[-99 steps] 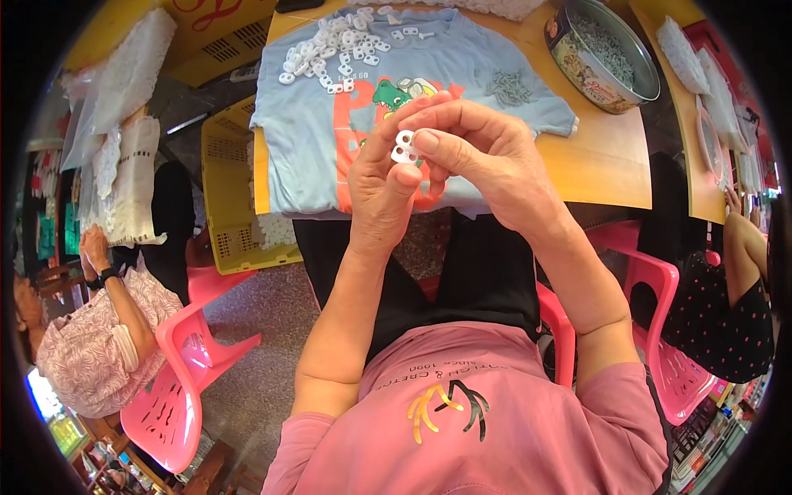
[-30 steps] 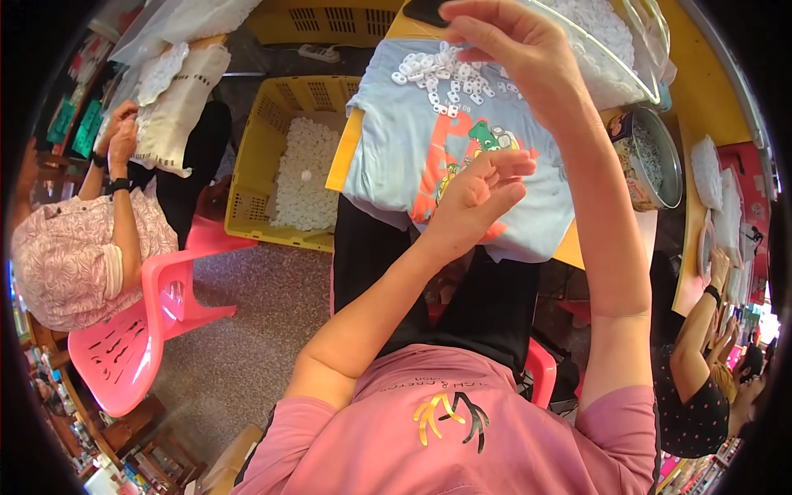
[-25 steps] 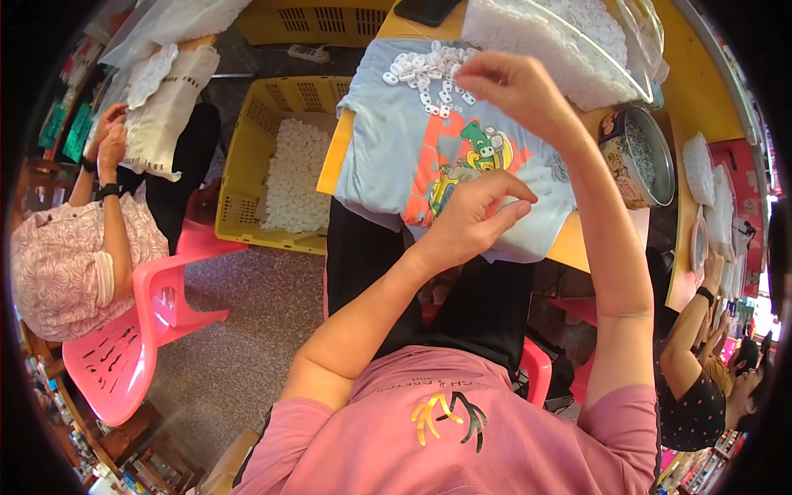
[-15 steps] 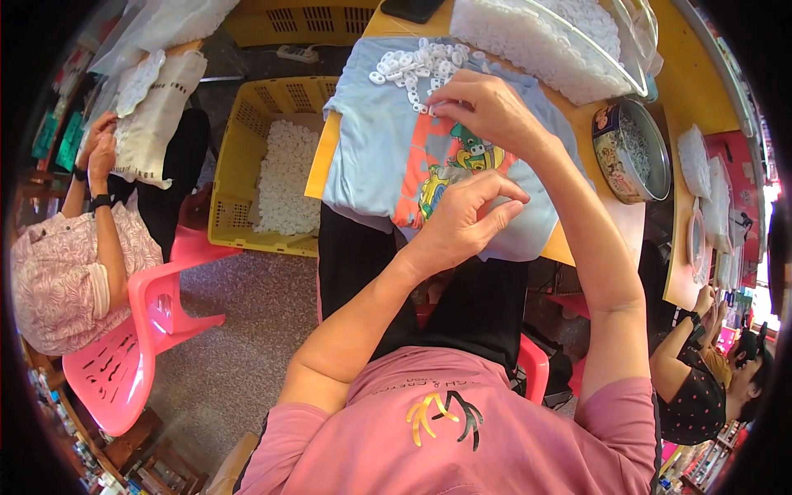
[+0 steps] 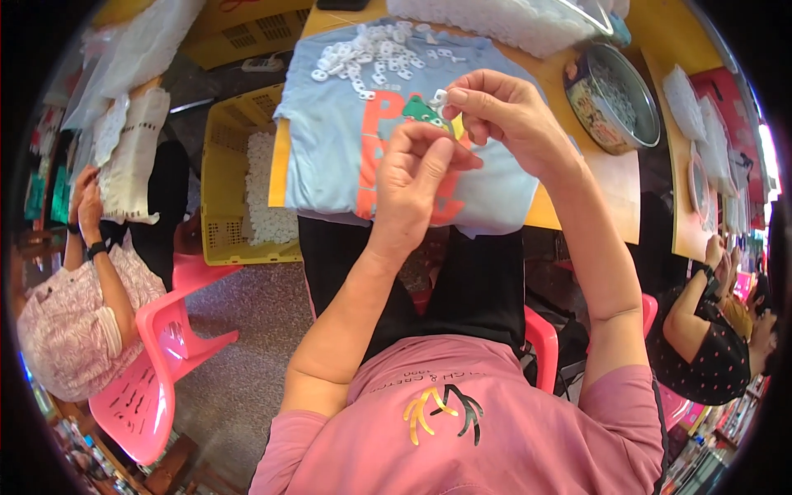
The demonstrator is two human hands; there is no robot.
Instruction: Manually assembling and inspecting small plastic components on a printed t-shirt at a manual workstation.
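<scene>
My right hand (image 5: 513, 117) is raised over a light blue printed cloth (image 5: 322, 157), pinching a small white plastic piece with holes (image 5: 440, 98) between thumb and fingertips. Just below and left of it, my left hand (image 5: 412, 177) is closed, thumb against the fingers. Whatever it holds, if anything, is hidden. The two hands are close together, fingertips nearly meeting. At the cloth's far side lies a loose pile of similar white pieces (image 5: 371, 56), with a few strays (image 5: 445, 54) to its right.
A round tin of small metallic parts (image 5: 610, 103) stands at the right on the wooden table (image 5: 606, 186). A clear bag of white pieces (image 5: 503, 21) lies at the back. To the left are a yellow crate (image 5: 223, 235), a pink chair (image 5: 136, 404) and a seated person (image 5: 82, 322); another person (image 5: 701, 346) sits right.
My right hand has drawn back from the pile, bringing a white piece toward my left hand. My left hand has turned and its fingers have come together. The whole view has shifted slightly.
</scene>
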